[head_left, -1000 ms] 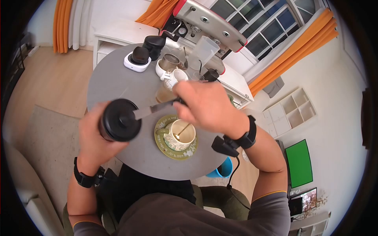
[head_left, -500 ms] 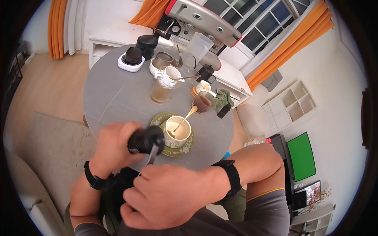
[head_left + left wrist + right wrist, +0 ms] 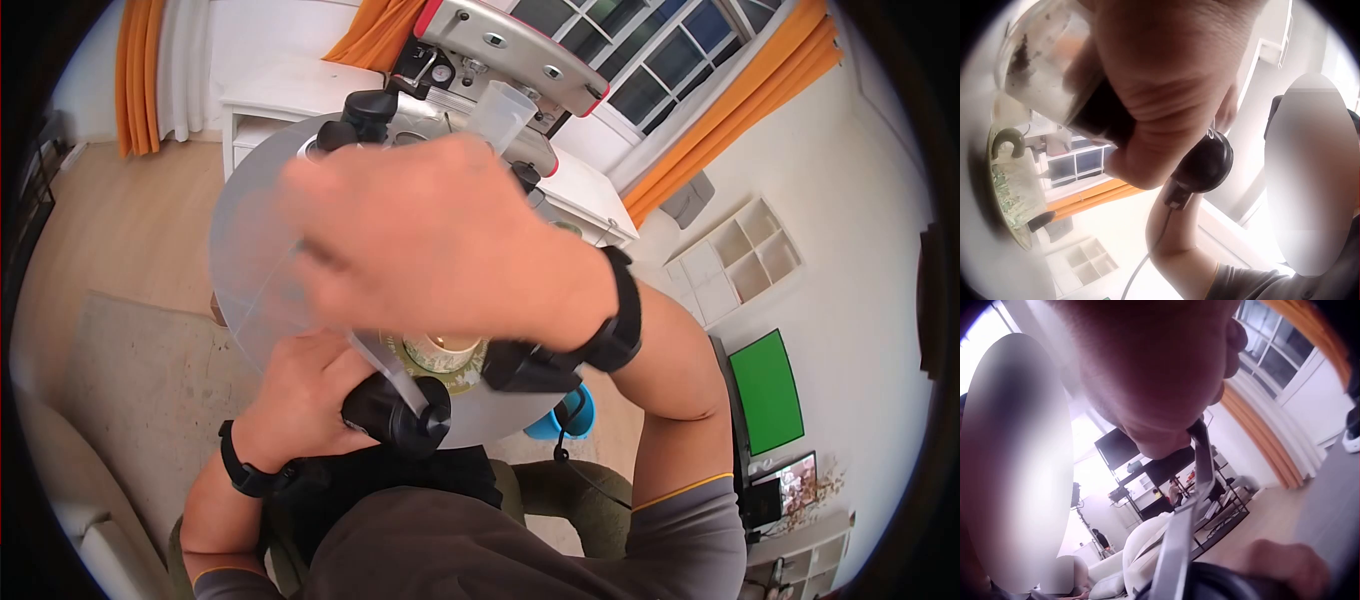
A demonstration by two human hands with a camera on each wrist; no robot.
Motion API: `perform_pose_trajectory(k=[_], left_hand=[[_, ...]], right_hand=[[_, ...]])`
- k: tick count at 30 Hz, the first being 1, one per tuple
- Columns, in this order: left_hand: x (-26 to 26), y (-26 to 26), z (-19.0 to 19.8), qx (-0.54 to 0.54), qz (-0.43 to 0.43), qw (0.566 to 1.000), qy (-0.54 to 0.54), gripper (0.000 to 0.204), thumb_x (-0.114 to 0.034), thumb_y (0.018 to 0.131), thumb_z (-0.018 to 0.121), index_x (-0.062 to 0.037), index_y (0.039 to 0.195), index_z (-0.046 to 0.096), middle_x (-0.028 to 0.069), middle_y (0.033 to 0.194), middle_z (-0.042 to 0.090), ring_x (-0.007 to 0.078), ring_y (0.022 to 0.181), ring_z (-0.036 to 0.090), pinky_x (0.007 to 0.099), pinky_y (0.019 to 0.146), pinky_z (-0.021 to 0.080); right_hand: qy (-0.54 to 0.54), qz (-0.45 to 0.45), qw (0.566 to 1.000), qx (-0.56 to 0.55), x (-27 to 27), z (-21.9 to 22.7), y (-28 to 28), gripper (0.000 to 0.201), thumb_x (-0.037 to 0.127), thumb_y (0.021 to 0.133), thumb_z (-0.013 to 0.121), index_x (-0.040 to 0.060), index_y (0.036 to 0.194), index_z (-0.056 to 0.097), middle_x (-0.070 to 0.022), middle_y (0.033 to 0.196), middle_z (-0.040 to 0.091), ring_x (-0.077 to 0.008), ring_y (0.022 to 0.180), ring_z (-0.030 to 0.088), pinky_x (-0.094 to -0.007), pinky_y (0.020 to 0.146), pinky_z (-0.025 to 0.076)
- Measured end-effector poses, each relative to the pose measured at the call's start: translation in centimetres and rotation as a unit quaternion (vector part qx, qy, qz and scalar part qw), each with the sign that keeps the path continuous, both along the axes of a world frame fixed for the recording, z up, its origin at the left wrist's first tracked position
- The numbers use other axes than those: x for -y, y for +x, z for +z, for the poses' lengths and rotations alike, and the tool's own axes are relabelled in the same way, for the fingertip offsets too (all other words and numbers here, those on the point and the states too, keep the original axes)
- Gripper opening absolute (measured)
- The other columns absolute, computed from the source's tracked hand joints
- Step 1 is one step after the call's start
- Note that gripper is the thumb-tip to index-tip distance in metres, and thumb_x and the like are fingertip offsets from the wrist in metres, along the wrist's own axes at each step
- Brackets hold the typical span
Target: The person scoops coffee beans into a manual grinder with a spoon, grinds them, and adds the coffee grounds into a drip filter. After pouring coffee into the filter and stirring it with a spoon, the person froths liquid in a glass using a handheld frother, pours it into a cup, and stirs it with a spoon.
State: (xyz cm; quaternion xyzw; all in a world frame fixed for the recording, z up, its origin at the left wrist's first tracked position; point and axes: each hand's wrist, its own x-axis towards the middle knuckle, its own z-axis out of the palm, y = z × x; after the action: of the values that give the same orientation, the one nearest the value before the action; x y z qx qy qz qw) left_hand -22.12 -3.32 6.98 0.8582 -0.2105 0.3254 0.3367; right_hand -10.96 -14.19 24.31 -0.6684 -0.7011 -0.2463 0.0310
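Note:
In the head view my left hand (image 3: 308, 400) grips a black hand grinder (image 3: 385, 412), tilted near the table's front edge. Its flat metal crank (image 3: 392, 372) runs up toward my right hand (image 3: 430, 240), which is blurred and raised above it. The right wrist view shows my right hand (image 3: 1154, 381) with curled fingers gripping the dark end of the crank (image 3: 1175, 550). Seen from the left wrist, my left hand (image 3: 1166, 87) wraps the grinder's dark band (image 3: 1104, 115); dark bits cling inside its clear part (image 3: 1044, 69). My right hand partly hides the patterned cup (image 3: 442, 356) on the green saucer (image 3: 462, 380).
Behind my right hand stand a clear plastic container (image 3: 500, 115), a black device (image 3: 368, 110) and other partly hidden tableware. An espresso machine (image 3: 515, 50) is at the back. A blue bin (image 3: 575, 425) stands beyond the table's near right edge.
My right hand has swung round with the crank, from low in front of me to high over the table. My left hand and the grinder have shifted slightly right and nearer my body.

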Motion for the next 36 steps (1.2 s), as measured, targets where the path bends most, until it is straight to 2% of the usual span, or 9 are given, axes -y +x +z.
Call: perform_pose_trajectory(k=[7, 9, 16, 20, 22, 28, 30, 34, 36], left_hand=[[-2.3, -1.2, 1.7, 0.054, 0.112, 0.988, -0.087, 0.053, -0.022, 0.062, 0.088, -0.0065, 0.107, 0.065, 0.0119, 0.095, 0.071, 0.0345, 0.085, 0.070, 0.0403, 0.078, 0.054], [-3.1, -1.6, 1.6, 0.028, 0.168, 0.973, -0.154, 0.055, -0.007, 0.063, 0.081, -0.0010, 0.115, 0.065, 0.0120, 0.099, 0.071, 0.0242, 0.090, 0.070, 0.0348, 0.087, 0.054], [-3.7, -0.5, 1.2, -0.062, 0.230, 0.949, -0.206, 0.053, -0.006, 0.063, 0.079, -0.0047, 0.114, 0.064, 0.0139, 0.095, 0.072, 0.0302, 0.090, 0.073, 0.0343, 0.081, 0.056], [-1.4, 0.6, -0.3, -0.022, 0.203, 0.976, -0.079, 0.055, -0.012, 0.056, 0.084, -0.0084, 0.107, 0.062, 0.0133, 0.086, 0.068, 0.0376, 0.079, 0.067, 0.0441, 0.074, 0.054], [-0.3, 0.8, -0.4, -0.029, 0.151, 0.988, -0.024, 0.050, -0.014, 0.061, 0.083, -0.0088, 0.106, 0.061, 0.0137, 0.085, 0.068, 0.0355, 0.079, 0.067, 0.0443, 0.074, 0.054], [1.5, 0.7, -1.6, -0.004, 0.048, 0.999, -0.001, 0.048, -0.021, 0.067, 0.082, -0.0083, 0.108, 0.062, 0.0140, 0.088, 0.069, 0.0366, 0.081, 0.067, 0.0444, 0.075, 0.054], [2.1, 0.7, -2.2, 0.034, 0.030, 0.999, -0.008, 0.049, -0.023, 0.068, 0.083, -0.0077, 0.109, 0.063, 0.0135, 0.090, 0.069, 0.0370, 0.083, 0.068, 0.0446, 0.076, 0.054], [1.6, 0.4, -0.7, 0.038, -0.013, 0.999, 0.001, 0.051, -0.027, 0.068, 0.085, -0.0076, 0.110, 0.064, 0.0122, 0.093, 0.070, 0.0366, 0.086, 0.069, 0.0447, 0.078, 0.054], [1.2, 0.2, 0.0, 0.001, -0.040, 0.999, 0.013, 0.053, -0.029, 0.067, 0.087, -0.0081, 0.111, 0.065, 0.0115, 0.093, 0.070, 0.0360, 0.086, 0.069, 0.0445, 0.078, 0.054]], right_hand=[[-0.012, -0.075, 0.994, -0.074, 6.0, -1.7, 5.7, 0.024, 0.021, 0.086, 0.069, 0.0088, 0.102, 0.056, -0.0094, 0.081, 0.066, -0.0348, 0.071, 0.065, -0.0426, 0.060, 0.050], [-0.027, -0.036, 0.997, -0.060, 7.2, -3.0, 5.1, 0.028, 0.026, 0.084, 0.069, 0.0078, 0.097, 0.053, -0.0101, 0.075, 0.061, -0.0323, 0.064, 0.063, -0.0443, 0.053, 0.050], [-0.121, 0.094, 0.979, -0.133, 9.0, -6.4, -2.6, 0.030, 0.029, 0.076, 0.071, 0.0090, 0.093, 0.057, -0.0089, 0.072, 0.053, -0.0270, 0.058, 0.060, -0.0412, 0.049, 0.047], [-0.153, 0.163, 0.963, -0.147, 8.3, -7.0, -6.4, 0.028, 0.028, 0.081, 0.066, 0.0027, 0.092, 0.060, -0.0115, 0.069, 0.053, -0.0277, 0.056, 0.059, -0.0409, 0.047, 0.044], [-0.077, 0.187, 0.974, -0.104, 7.5, -7.0, -7.9, 0.018, 0.026, 0.081, 0.063, 0.0087, 0.086, 0.063, -0.0012, 0.065, 0.040, -0.0164, 0.050, 0.044, -0.0333, 0.046, 0.034], [0.036, 0.201, 0.977, -0.057, 4.0, -4.9, -7.3, 0.018, 0.026, 0.084, 0.062, 0.0078, 0.082, 0.062, -0.0052, 0.066, 0.050, -0.0203, 0.052, 0.049, -0.0391, 0.046, 0.036], [-0.091, 0.133, 0.978, -0.133, 3.1, -2.9, -6.1, 0.024, 0.027, 0.081, 0.064, 0.0065, 0.093, 0.065, -0.0157, 0.074, 0.063, -0.0346, 0.065, 0.065, -0.0527, 0.055, 0.047], [-0.162, 0.002, 0.983, -0.087, 2.0, 0.3, -1.8, 0.023, 0.025, 0.080, 0.065, 0.0064, 0.093, 0.062, -0.0139, 0.075, 0.065, -0.0327, 0.067, 0.068, -0.0491, 0.057, 0.050], [0.026, -0.008, 1.000, 0.000, 2.7, -0.8, 1.2, 0.024, 0.023, 0.082, 0.070, 0.0097, 0.093, 0.053, -0.0070, 0.073, 0.059, -0.0304, 0.063, 0.062, -0.0414, 0.051, 0.047]])
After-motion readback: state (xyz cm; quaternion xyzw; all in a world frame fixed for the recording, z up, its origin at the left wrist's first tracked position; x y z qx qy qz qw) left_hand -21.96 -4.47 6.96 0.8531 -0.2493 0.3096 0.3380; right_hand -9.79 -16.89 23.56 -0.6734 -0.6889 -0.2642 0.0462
